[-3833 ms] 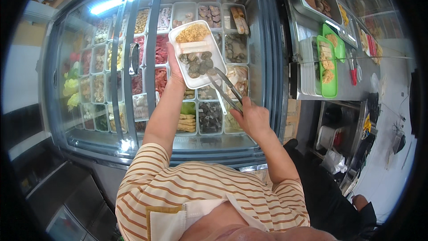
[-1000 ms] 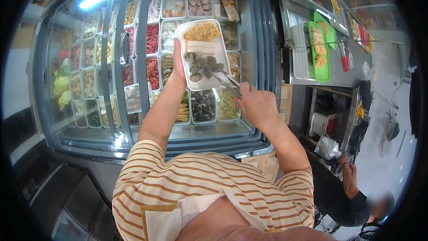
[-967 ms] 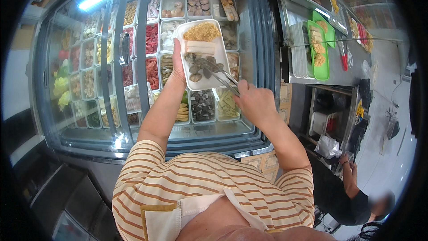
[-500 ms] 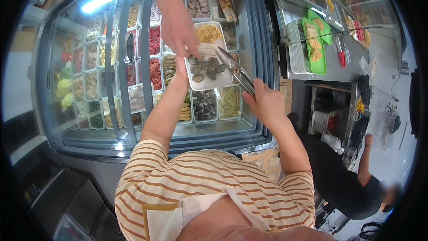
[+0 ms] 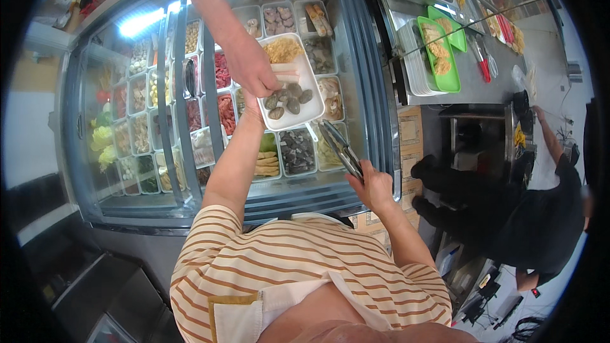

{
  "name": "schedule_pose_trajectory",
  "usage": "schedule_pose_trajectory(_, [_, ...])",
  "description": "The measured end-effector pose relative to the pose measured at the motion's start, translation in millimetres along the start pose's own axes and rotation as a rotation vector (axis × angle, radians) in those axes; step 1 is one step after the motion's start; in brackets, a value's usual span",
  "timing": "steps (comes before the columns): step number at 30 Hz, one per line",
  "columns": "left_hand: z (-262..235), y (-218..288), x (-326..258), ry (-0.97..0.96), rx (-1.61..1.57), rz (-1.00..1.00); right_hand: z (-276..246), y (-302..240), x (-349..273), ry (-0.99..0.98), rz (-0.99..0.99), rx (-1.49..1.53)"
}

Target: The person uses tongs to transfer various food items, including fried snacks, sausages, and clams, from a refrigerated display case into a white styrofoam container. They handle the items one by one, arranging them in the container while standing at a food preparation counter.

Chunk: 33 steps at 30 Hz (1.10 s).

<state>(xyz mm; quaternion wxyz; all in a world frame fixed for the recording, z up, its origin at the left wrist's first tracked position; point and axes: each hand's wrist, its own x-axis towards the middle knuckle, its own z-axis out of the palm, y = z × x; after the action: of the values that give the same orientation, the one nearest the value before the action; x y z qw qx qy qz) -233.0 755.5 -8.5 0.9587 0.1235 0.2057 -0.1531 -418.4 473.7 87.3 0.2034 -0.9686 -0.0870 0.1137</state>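
My left hand [image 5: 253, 112] grips the left edge of a white rectangular tray [image 5: 311, 112] over the display case. In the tray lie several clams [image 5: 291, 98], pale pinkish sticks [image 5: 287, 70] and a heap of yellow shreds [image 5: 284, 51]. Another person's hand [image 5: 255, 71] reaches in from the top, fingers at the clams; its fingertips partly hide what they touch. My right hand [image 5: 373, 185] is closed around metal tongs [image 5: 341, 146]. The tongs' tips point toward the tray's near right corner, apart from it, with nothing visible between them.
Around the tray, the glass-covered case [image 5: 375, 89] holds several white food tubs, one with dark chunks [image 5: 297, 152]. At right, a steel counter bears stacked white trays [image 5: 413, 67], a green tray [image 5: 448, 70] and red-handled tongs [image 5: 485, 67]. A person in black [image 5: 521, 216] stands at right.
My right hand and the tongs have drawn back from the tray toward me. The other person's fingers have come down onto the clams. The person in black has shifted position.
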Motion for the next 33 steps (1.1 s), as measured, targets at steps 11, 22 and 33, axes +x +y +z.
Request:
schedule_pose_trajectory(11, [18, -2, 0, -0.146, 0.109, 0.041, 21, 4, -1, -0.019, 0.000, 0.057])
schedule_pose_trajectory(22, [37, -8, -4, -0.157, 0.112, 0.136, 27, 7, 15, 0.000, -0.092, 0.050])
schedule_pose_trajectory(33, [14, -6, -7, -0.175, 0.181, 0.183, 39, 20, 11, 0.054, -0.105, 0.047])
